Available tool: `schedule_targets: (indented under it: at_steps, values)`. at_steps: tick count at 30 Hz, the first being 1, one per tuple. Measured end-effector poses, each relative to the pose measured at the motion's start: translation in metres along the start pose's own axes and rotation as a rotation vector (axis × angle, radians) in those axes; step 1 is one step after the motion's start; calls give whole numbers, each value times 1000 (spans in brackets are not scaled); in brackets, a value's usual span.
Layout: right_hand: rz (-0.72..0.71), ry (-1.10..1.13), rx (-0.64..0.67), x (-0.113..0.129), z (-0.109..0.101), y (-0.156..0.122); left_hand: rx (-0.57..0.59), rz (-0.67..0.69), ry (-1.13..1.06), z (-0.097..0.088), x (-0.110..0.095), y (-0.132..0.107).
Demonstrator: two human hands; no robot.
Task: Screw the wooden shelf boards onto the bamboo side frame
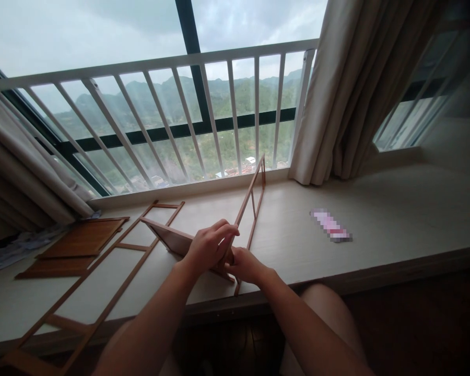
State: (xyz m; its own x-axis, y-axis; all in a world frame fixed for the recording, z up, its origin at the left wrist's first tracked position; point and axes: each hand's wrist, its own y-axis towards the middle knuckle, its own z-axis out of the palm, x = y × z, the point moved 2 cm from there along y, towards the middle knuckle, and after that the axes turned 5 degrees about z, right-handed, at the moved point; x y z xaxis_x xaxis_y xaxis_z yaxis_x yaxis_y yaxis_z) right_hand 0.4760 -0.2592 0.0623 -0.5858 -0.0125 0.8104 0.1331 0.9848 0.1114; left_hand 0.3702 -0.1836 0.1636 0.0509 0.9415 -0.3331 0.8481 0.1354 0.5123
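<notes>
A narrow wooden frame (253, 194) stands on its long edge on the pale sill, with a flat wooden panel (170, 236) meeting it at an angle. My left hand (210, 244) is closed over the top of the joint, its fingers wrapped round the frame's upper rail. Just below and to the right, my right hand (246, 265) grips the same frame near its close end. The hands cover the spot where panel and frame meet. Left of them lies a second, ladder-like wooden frame (132, 246), its near end reaching past the sill's edge.
Slatted-looking wooden panels (80, 237) lie at the left, beside crumpled wrapping (27, 248). A pink, pixelated slip (331, 224) rests on the sill (285, 250) at right. Behind are a white railing (230, 94), a window and beige curtains (337, 94).
</notes>
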Motion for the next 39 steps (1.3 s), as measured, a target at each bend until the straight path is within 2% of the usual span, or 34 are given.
schedule_targets:
  at_steps: [10,14,19,23,25,28,31,39]
  values:
    - [42,-48,-68,-4,1,-5,44,-35,77,1,0,2]
    - [28,6,-79,-8,-4,-12,31,-33,90,2,1,3]
    - [-3,318,-117,-12,-24,-20,24,-20,109,2,0,2]
    - [-65,633,-409,1,-40,-19,24,-25,104,0,-2,3]
    - [-88,725,-479,14,-41,-15,30,-28,104,0,-2,3]
    - [-83,774,-518,34,-39,-9,33,-32,112,1,-1,3]
    - [-38,794,-566,43,-37,-5,24,-32,113,1,1,2]
    - [66,1006,-556,29,-30,-8,-14,-48,37,0,-1,2]
